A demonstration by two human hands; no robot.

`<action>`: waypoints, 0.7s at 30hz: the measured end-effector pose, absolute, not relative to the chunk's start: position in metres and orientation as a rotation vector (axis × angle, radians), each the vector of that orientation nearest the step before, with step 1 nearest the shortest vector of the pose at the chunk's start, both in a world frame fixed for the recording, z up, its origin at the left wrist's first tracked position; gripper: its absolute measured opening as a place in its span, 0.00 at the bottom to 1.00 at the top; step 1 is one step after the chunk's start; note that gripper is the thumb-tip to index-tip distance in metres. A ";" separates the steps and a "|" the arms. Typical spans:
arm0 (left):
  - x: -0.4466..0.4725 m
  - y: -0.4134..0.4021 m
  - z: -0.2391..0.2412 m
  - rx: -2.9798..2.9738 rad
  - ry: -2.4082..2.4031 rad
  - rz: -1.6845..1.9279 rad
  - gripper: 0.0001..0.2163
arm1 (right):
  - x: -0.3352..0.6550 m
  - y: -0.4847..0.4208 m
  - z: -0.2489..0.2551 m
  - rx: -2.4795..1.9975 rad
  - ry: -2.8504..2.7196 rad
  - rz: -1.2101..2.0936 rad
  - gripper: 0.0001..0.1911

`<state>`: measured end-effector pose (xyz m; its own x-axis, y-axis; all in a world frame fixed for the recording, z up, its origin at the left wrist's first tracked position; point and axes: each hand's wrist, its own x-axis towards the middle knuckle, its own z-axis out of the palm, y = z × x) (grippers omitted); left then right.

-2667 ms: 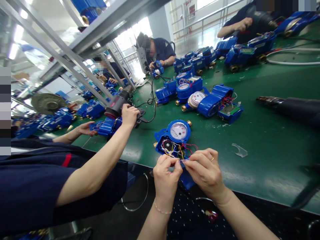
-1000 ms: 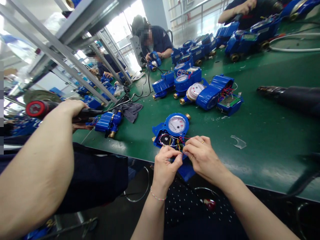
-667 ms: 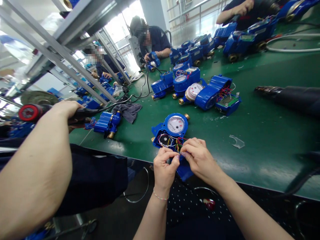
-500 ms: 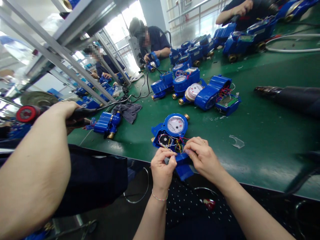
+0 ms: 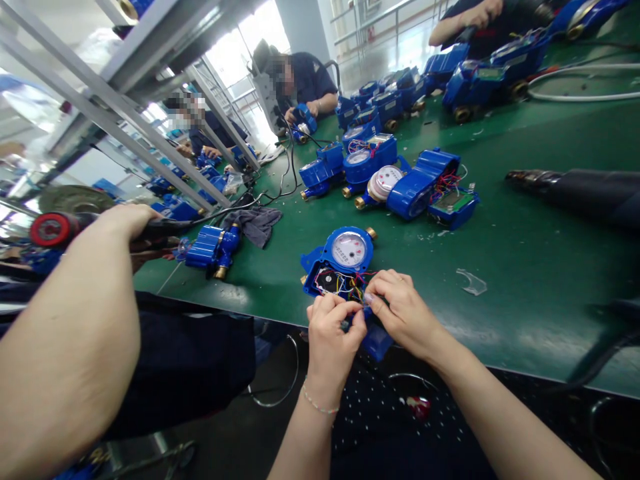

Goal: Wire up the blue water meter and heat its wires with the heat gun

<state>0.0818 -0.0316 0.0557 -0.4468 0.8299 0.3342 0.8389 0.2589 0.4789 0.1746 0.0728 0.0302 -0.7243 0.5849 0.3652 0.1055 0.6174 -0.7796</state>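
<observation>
Head view: your two hands meet at the near edge of the green table [image 5: 525,267], fingertips pinched together on the loose wires [image 5: 350,288] of an open blue meter [image 5: 340,263]. Your left hand [image 5: 333,333] and right hand [image 5: 405,313] sit side by side, nearly touching, both closed in a fine pinch on the wire ends rather than on the housing. The meter lies just beyond your fingers, its long axis running away from you and slightly right, round dial [image 5: 349,249] at the far end, exposed wiring compartment at the near end, right under your fingertips. A blue cover [image 5: 376,339] hangs off the table edge below your hands, touching them. Both hands are equally close to the wires; the left comes in from below, the right from the side. Count one meter in hand, one cover, one bundle of coloured wires. Farther up the table, a cluster of about four more meters [image 5: 390,177] lies well apart, and a clear plastic shard [image 5: 470,282] sits to your right. At left, a co-worker's arm [image 5: 75,333] reaches across, its hand on a red-capped tool [image 5: 50,229], near another meter [image 5: 213,245].
</observation>
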 end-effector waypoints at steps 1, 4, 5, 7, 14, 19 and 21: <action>0.081 -0.031 0.056 -1.645 -2.547 -0.978 0.03 | 0.174 0.074 0.029 -0.547 -2.225 0.997 0.07; 0.077 -0.029 0.057 -1.635 -2.677 -1.042 0.02 | 0.171 0.076 0.026 -0.531 -2.197 0.923 0.06; 0.076 -0.029 0.057 -1.630 -2.701 -1.074 0.02 | 0.171 0.076 0.025 -0.513 -2.186 0.896 0.05; 0.075 -0.028 0.056 -1.627 -2.734 -1.160 0.03 | 0.172 0.076 0.022 -0.482 -2.153 0.811 0.02; 0.072 -0.029 0.053 -1.605 -2.724 -1.290 0.03 | 0.186 0.065 0.022 -0.348 -2.129 0.464 0.05; 0.071 -0.030 0.052 -1.625 -2.695 -1.293 0.04 | 0.185 0.067 0.019 -0.266 -2.154 0.529 0.06; 0.071 -0.031 0.051 -1.632 -2.687 -1.302 0.04 | 0.183 0.069 0.017 -0.257 -2.114 0.559 0.05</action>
<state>0.0711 -0.0311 0.0506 -0.5136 0.8435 0.1572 0.6460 0.2596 0.7178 0.1826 0.0693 0.0172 -0.5679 0.3834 0.7283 -0.0264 0.8759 -0.4817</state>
